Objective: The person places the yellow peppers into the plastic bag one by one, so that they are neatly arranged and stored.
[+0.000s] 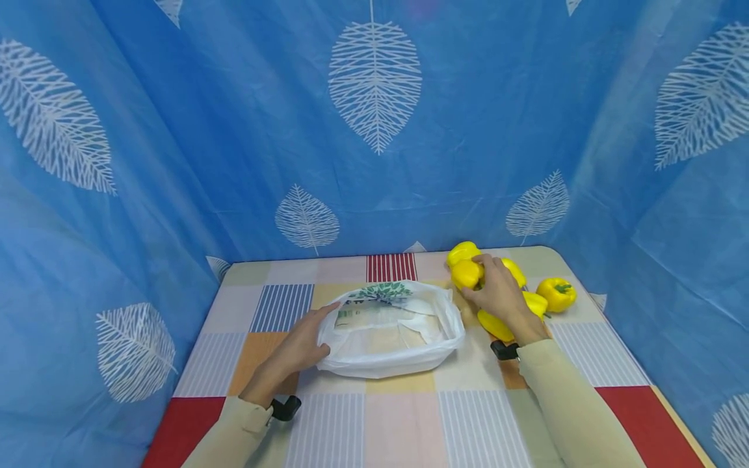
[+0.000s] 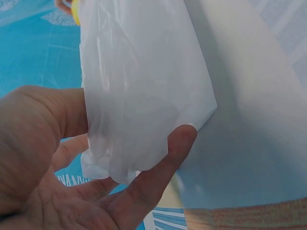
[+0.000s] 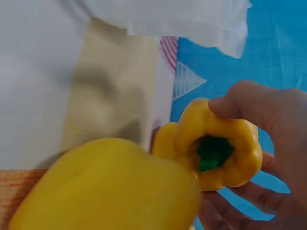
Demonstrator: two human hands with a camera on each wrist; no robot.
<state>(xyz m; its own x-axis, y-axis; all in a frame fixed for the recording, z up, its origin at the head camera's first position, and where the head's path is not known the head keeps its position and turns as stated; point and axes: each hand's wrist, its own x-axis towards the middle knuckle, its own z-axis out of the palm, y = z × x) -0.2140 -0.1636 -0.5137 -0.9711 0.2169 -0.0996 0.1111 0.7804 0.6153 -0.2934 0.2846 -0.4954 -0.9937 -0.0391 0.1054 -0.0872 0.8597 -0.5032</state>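
A white plastic bag with a green tree print lies with its mouth spread wide on the table, and its inside shows. My left hand holds the bag's left side; in the left wrist view one digit goes over the rim while another fingertip lies against the outer wall. To the right of the bag, my right hand grips a yellow bell pepper between thumb and fingers. Its green stem end faces the right wrist camera. Other yellow peppers lie around that hand.
Several peppers sit close together at the table's back right, one long pepper nearest the bag. A patchwork cloth covers the table. Blue curtains with white leaf prints hang behind it and along both sides.
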